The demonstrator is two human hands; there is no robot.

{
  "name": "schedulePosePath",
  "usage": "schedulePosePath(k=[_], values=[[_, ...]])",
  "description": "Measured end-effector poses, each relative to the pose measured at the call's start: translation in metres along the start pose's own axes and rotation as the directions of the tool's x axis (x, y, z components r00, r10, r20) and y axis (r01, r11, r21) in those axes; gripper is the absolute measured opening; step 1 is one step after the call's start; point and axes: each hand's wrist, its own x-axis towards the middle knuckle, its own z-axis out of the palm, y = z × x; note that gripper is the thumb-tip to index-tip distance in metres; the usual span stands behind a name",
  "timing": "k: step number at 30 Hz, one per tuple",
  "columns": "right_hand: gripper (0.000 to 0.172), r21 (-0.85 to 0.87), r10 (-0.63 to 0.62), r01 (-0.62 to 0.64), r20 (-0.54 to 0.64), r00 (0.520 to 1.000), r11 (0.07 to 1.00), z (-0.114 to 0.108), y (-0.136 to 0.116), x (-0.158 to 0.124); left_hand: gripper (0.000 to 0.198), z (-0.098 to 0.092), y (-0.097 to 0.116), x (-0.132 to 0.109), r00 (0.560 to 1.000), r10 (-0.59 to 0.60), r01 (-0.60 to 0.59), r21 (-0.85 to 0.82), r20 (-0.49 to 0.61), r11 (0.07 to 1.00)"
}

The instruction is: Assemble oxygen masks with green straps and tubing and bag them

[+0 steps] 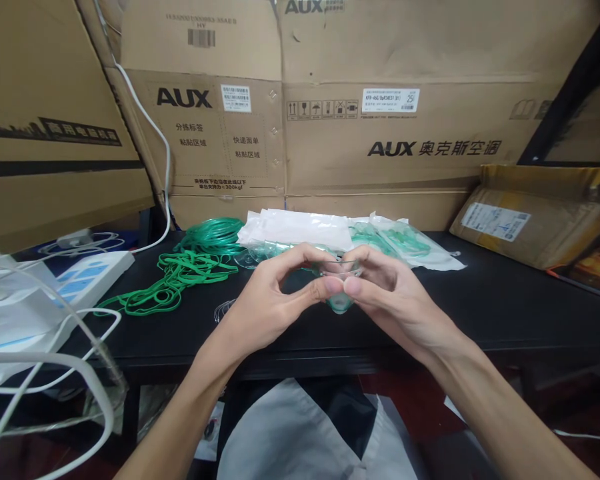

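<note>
Both hands meet above the front of the black table, gripping a clear, green-tinted plastic face mask [340,305]. My left hand [275,293] pinches its left side between thumb and fingers. On the other side, my right hand [403,293] does the same, and the two thumb tips nearly touch. Much of the mask is hidden behind the fingers. More clear green-tinted plastic pieces [270,250] lie just behind my left hand. Several thin metal strips [224,310] rest near my left wrist.
Green elastic straps [175,280] and coiled green tubing [213,235] lie left on the black table [510,300]. White packets [300,228] and a clear bag with green contents [405,241] are behind the hands. Cardboard boxes [380,167] wall the back; white cables [105,400] hang left.
</note>
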Motion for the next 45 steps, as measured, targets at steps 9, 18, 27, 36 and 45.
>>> schedulePosePath(k=[9,18,27,36,45], values=[[0.011,-0.051,-0.035,0.033,-0.035,0.999,0.998,-0.001,0.001,0.001,0.009,0.000,-0.003,0.000,1.000,-0.003,0.003,0.024,0.015,1.000],[0.008,-0.075,-0.003,0.001,-0.026,1.000,0.997,-0.004,0.006,0.002,0.009,0.001,-0.006,0.000,1.000,-0.009,0.009,0.078,0.004,0.997],[0.009,-0.143,0.079,-0.081,-0.020,0.997,0.986,-0.003,0.007,0.003,0.010,-0.005,-0.006,0.000,0.998,-0.052,0.047,0.115,0.036,0.992],[0.036,-0.510,-0.109,-0.007,-0.198,0.974,0.860,-0.010,0.016,0.010,0.025,0.001,-0.004,0.000,0.963,-0.261,0.268,0.129,-0.069,0.955],[0.045,-0.879,0.082,-0.113,-0.085,0.993,0.462,-0.021,0.028,0.001,0.029,-0.047,-0.010,-0.011,0.959,-0.203,0.282,0.739,-0.199,0.611]])
